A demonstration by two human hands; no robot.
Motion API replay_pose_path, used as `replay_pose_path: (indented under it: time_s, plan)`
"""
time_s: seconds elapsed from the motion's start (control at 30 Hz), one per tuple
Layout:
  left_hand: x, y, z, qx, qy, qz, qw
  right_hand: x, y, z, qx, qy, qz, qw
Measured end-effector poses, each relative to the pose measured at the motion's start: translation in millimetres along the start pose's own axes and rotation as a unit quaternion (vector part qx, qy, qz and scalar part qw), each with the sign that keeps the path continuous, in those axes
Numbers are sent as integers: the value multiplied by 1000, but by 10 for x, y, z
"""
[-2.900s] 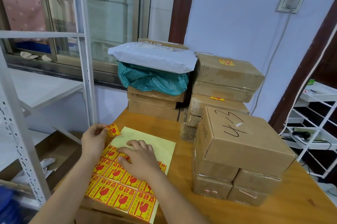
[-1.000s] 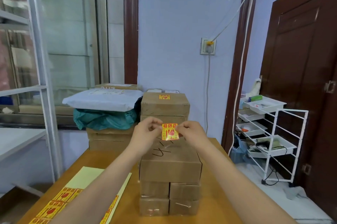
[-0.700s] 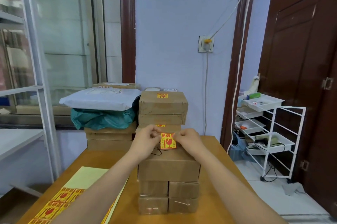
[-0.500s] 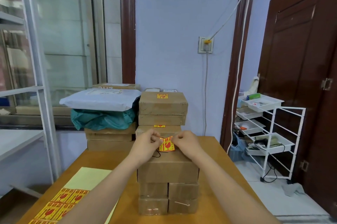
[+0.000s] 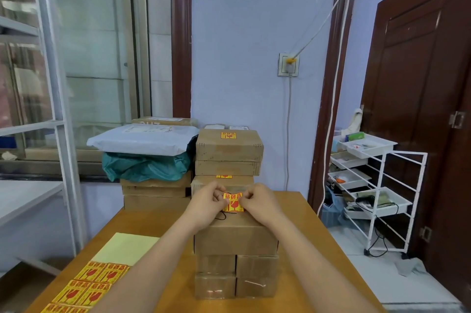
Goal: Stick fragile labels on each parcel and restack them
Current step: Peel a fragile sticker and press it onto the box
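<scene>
both hands are up on the big brown cardboard parcel (image 5: 235, 238) that tops the near stack on the wooden table (image 5: 305, 249). the left hand (image 5: 205, 204) and right hand (image 5: 260, 201) each pinch a side edge of one small red-and-yellow fragile sticker (image 5: 233, 201), fingers curled in tight around it. the sticker sits right at the parcel's top face, over some black marker scribble. can't tell if it's actually touching the cardboard yet or just hovering.

my guess on what could go sideways: if one side gets pressed down first, the sticker could land crooked or crease, and peeling it back off raw cardboard would probably tear it. it could also cling to a fingertip when they let go.

the yellow backing sheet of spare fragile stickers (image 5: 91, 284) lies at the near left of the table. the taller stack of brown boxes behind (image 5: 229, 152) already shows labels, so i'd say this parcel joins those next.
</scene>
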State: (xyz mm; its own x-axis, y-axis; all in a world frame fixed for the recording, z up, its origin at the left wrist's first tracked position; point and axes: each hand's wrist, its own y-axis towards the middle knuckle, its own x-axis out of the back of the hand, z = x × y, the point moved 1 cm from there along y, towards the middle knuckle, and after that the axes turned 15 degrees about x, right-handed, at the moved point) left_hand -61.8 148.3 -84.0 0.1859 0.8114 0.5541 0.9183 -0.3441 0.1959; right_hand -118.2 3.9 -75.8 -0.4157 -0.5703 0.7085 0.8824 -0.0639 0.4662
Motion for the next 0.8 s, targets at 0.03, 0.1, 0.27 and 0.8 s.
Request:
replay_pose_path:
  time_s: [0.03, 0.1, 0.27, 0.8]
  plan:
    - [-1, -3, -2, 0, -1, 0, 1000, -4, 2, -5, 2, -4, -1, 1000]
    - [-2, -5, -2, 1, -3, -3, 1000, -15, 6, -10, 3, -13, -1, 1000]
    - [-7, 5, 16, 2, 1, -11, 1000, -18, 8, -2, 11, -47, 0, 999]
    - [-23, 30, 21, -1, 20, -5, 1000, -27, -6, 2, 42, -107, 13, 993]
